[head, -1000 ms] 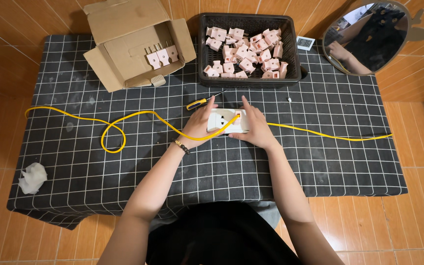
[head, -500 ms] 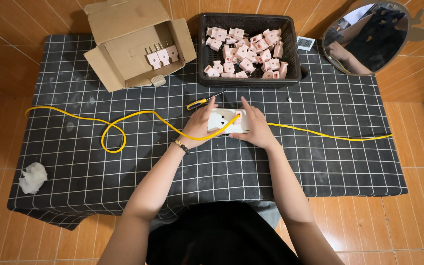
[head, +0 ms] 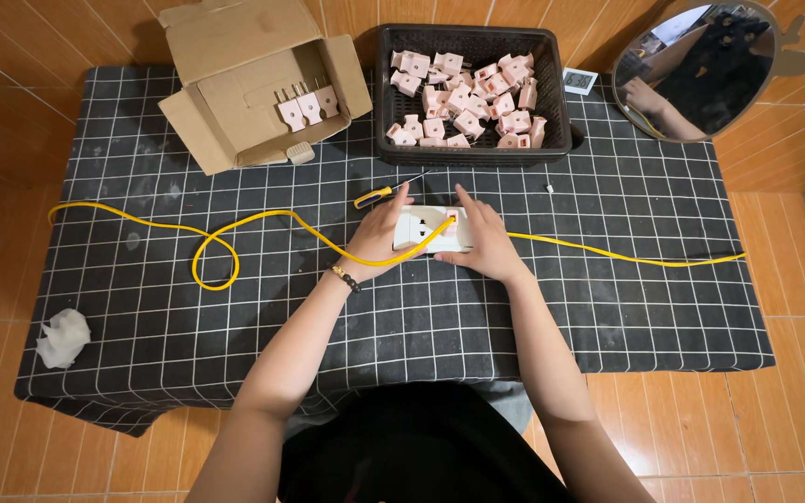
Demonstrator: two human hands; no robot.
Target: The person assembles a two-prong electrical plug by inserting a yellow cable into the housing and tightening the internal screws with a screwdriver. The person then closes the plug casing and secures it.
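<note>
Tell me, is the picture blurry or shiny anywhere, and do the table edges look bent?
Head view: sharp all over, the cloth grid lines crisp; light is soft and even, with only faint shadows under the left hand and right hand on the white socket; the table's far edge bows a little, a wide-lens bend; the mirror shows a reflection, not glare.

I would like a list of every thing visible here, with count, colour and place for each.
socket block: one, white, table centre, between both hands
cable: one, yellow, across the table, looped at left
screwdriver: one, yellow handle, behind the left hand
plugs: many, pink, in the basket
basket: one, black, table rear
box: one, brown cardboard, rear left, three pink plugs inside
tissue: one, white, front left
mirror: one, round, rear right
tablecloth: one, black checked
left hand: on the block
right hand: on the block
</note>
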